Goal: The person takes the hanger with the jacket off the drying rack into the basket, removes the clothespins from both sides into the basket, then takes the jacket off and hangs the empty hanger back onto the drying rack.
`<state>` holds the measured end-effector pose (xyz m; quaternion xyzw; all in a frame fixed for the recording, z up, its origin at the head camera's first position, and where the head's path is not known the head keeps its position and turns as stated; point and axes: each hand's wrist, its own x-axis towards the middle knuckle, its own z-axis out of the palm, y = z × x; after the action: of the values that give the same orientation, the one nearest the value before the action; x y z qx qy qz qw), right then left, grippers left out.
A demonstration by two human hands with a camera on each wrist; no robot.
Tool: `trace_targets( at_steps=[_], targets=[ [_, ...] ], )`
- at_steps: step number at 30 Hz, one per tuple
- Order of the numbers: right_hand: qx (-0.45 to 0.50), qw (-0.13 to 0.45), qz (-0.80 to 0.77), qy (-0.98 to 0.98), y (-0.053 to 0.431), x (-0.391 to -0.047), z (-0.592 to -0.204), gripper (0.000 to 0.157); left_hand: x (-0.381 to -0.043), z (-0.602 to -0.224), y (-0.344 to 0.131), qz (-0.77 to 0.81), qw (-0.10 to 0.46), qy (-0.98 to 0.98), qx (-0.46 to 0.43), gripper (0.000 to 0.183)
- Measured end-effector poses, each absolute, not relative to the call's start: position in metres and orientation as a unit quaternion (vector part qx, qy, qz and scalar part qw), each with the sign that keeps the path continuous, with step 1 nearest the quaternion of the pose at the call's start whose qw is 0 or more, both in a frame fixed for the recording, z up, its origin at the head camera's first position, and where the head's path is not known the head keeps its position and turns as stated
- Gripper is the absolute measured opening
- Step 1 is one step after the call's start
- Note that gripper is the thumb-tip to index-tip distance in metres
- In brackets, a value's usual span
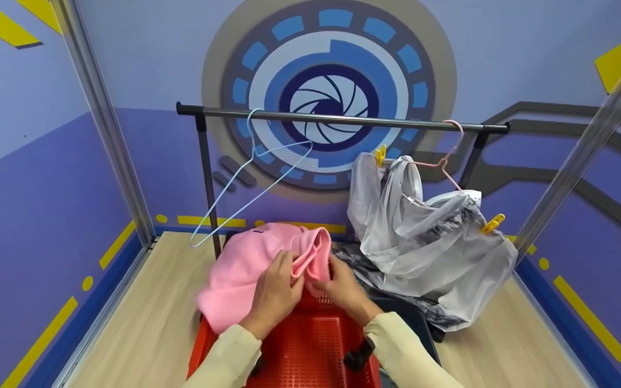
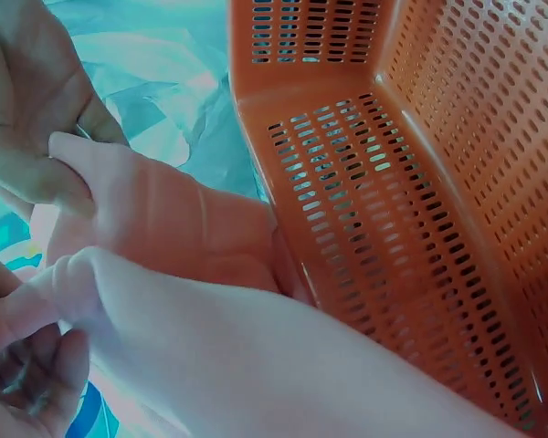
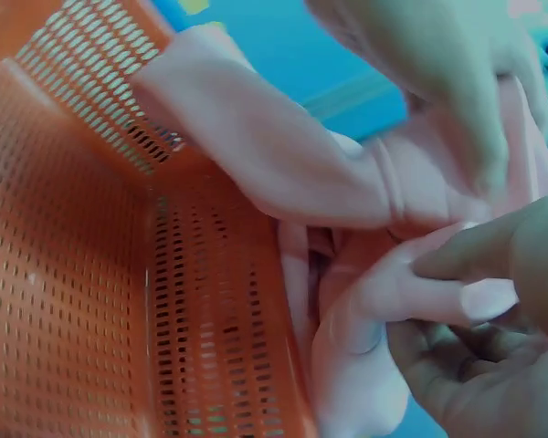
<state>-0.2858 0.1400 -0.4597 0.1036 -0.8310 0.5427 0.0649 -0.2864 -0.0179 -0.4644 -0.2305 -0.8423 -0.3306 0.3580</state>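
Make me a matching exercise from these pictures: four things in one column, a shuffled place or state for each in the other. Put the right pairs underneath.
Things
1. pink garment
2. light blue hanger
3. red basket
4. grey garment

Places and states
A. hangs from the rail with nothing on it
B. hangs on a pink hanger, with yellow clips
C. held by the left hand and the right hand
D. has rows of small holes in its walls

Right pairs
1-C, 2-A, 3-D, 4-B
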Motion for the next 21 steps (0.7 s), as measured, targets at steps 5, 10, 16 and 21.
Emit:
trace_targets(
  at_steps=[5,10,16,21],
  targets=[
    [0.033,0.000,0.672,-0.740,0.142,-0.284,-0.455,0.041,-0.286,-0.471,-0.011,-0.343,0.358,-0.827,-0.264,0.037],
    [0.023,-0.035,0.715,-0.698,0.136,-0.282,-0.452,0.030,-0.281,-0.477,-0.013,-0.361,0.293,-0.828,-0.314,0.043],
    [0.046,0.000,0.684,-0.728,0.137,-0.282,-0.459,0.039,-0.279,-0.481,-0.027,-0.480,0.152,-0.792,-0.346,0.039],
    [0.061,0.031,0.664,-0.745,0.137,-0.285,-0.459,0.035,-0.284,-0.480,-0.042,-0.479,0.146,-0.807,-0.314,0.052]
  ],
)
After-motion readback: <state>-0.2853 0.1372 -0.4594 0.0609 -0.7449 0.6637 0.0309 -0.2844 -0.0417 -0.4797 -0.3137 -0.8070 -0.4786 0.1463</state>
